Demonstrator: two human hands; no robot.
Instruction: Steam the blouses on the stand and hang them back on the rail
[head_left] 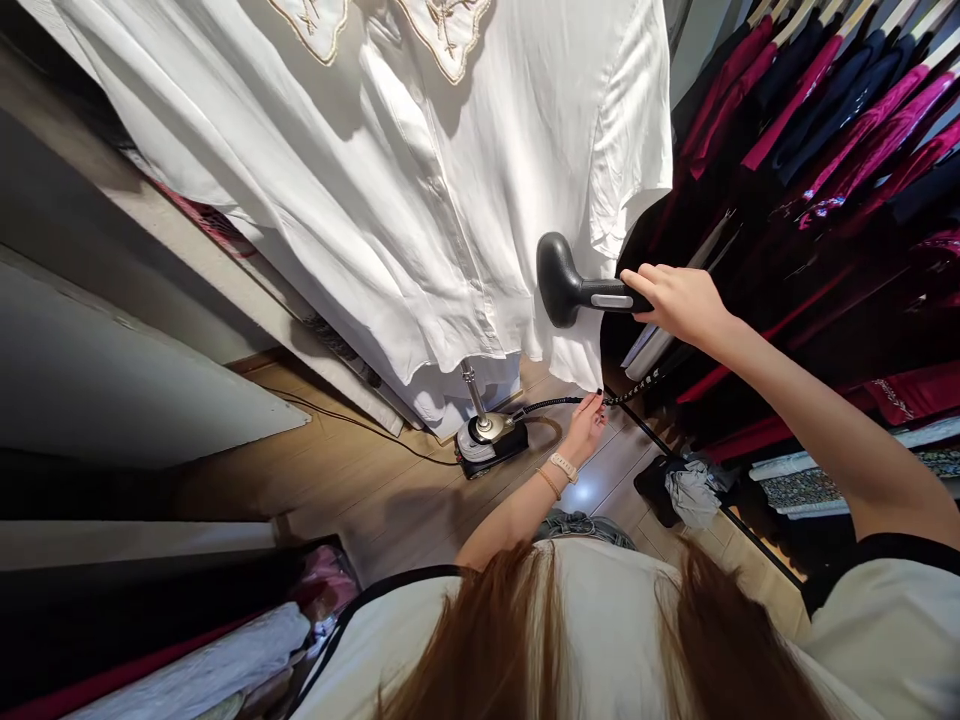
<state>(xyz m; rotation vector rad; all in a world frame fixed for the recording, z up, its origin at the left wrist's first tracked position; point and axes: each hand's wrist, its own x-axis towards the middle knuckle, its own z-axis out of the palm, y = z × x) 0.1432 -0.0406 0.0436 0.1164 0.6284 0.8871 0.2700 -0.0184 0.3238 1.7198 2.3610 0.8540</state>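
A white short-sleeved shirt (pixel 337 200) with embroidered, scalloped collar points hangs in front of me. My right hand (pixel 682 303) is wrapped round the handle of a black garment steamer head (pixel 559 280). The head lies over the lower right front of the shirt; whether it touches the cloth I cannot tell. Below it, my left hand (pixel 586 425) pinches the shirt's bottom corner between its fingertips and draws it down. The steamer base (pixel 491 445) stands on the floor under the shirt, with a metal pole rising from it.
A black ribbed hose (pixel 555 402) runs from the base to the right, behind my left hand. A thin power cord (pixel 360 425) trails left. Dark and magenta clothes (pixel 795 110) hang on the right. Crumpled grey cloth (pixel 694 492) lies on the floor. A pale panel (pixel 135 360) stands at left.
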